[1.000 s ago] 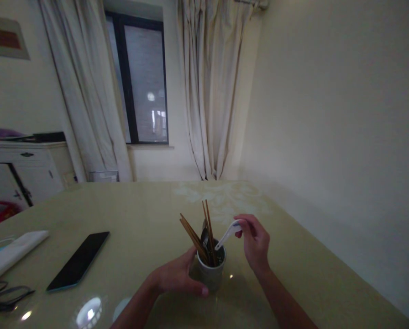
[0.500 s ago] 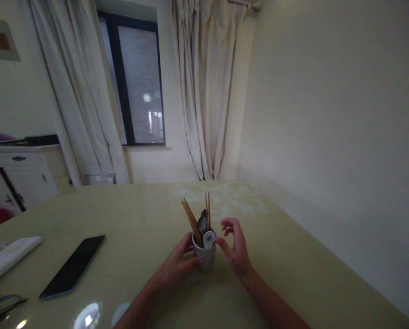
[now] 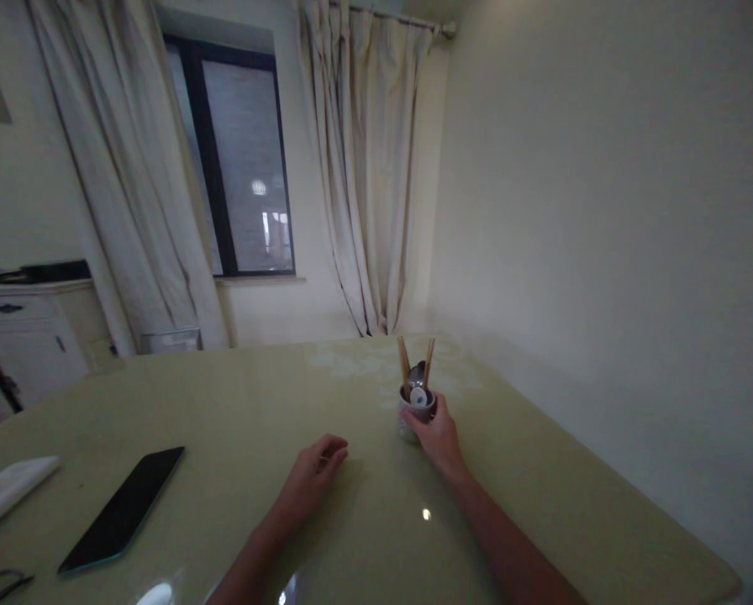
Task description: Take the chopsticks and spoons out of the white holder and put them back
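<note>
Toward the far right part of the pale table, the right hand grips a grey cup, thumb across its near side and fingers around its right, though whether the cup's base touches the table cannot be told. Upright in the cup's grasped form stand wooden chopsticks at both sides, with a metal spoon and a white spoon between them. Nearer and to the left, apart from the cup, the left hand is half open with fingers loosely curled, while a black phone lies farther left.
</note>
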Motion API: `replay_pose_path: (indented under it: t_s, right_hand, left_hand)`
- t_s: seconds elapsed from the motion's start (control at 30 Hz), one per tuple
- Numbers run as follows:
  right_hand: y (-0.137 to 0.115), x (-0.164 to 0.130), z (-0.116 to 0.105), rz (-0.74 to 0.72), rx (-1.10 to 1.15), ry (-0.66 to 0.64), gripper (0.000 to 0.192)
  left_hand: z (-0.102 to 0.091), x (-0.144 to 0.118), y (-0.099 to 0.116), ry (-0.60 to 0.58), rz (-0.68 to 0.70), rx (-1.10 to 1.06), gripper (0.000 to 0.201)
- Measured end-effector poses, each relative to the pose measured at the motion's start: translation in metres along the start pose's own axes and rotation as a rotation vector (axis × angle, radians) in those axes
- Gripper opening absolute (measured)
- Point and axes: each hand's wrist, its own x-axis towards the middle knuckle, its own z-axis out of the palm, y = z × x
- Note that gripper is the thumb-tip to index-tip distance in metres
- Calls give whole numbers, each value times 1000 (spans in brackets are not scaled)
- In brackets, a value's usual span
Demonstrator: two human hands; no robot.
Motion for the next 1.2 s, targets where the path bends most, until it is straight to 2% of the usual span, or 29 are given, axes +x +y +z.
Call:
replay_pose_path:
  t_s: [0.1, 0.2, 0.33, 0.43, 0.5, 0.57, 0.6, 0.67, 0.7, 0.73, 0.77, 0.8, 0.87, 0.93, 1.03, 1.2]
  right_hand:
    - [17, 25, -24, 37, -75, 204, 62]
    - [31, 39, -41, 64, -128, 293, 70]
    - [36, 42, -44, 81, -170, 303, 79]
    - [26, 35, -39, 64, -269, 433, 101]
    - [15, 26, -33, -34, -332, 558, 108]
    - [4, 12, -25, -233, -301, 554, 93]
    - [-2, 3, -19, -339, -252, 474, 80]
    - [-12, -18, -4, -450, -124, 175, 55]
    - [-16, -29, 4, -439, -57, -53, 45]
    - [-19, -41, 13, -405, 12, -291, 41]
    - [-23, -52, 21, -360, 83, -476, 42]
    - [-26, -61, 28, -311, 150, -614, 42]
    - [-31, -75, 37, -198, 263, -797, 45]
    - [-35, -82, 40, -70, 370, -883, 46]
    - [-41, -82, 35, 46, 486, -901, 46]
    - [-43, -79, 31, 122, 623, -976, 48]
  left_hand:
    - [-3, 1, -1, -1, 53, 228, 45]
    - [0, 0, 0, -14, 65, 355, 47]
    - [5, -3, 4, 20, 117, 471, 47]
    - [4, -5, 6, 32, 155, 541, 44]
    - [1, -5, 7, 19, 152, 565, 46]
    - [-1, -5, 7, -5, 141, 581, 50]
    - [-1, -4, 6, -26, 144, 599, 53]
    - [4, -4, 6, -88, 212, 667, 54]
    - [8, -4, 6, -127, 295, 709, 52]
    - [15, -5, 6, -166, 405, 747, 48]
    - [23, -7, 7, -202, 531, 772, 43]
    - [32, -9, 7, -224, 658, 784, 36]
    - [51, -13, 9, -209, 843, 774, 23]
    - [65, -18, 13, -177, 949, 764, 20]
    - [74, -25, 20, -159, 1067, 741, 19]
    - [75, -31, 30, -67, 1108, 728, 28]
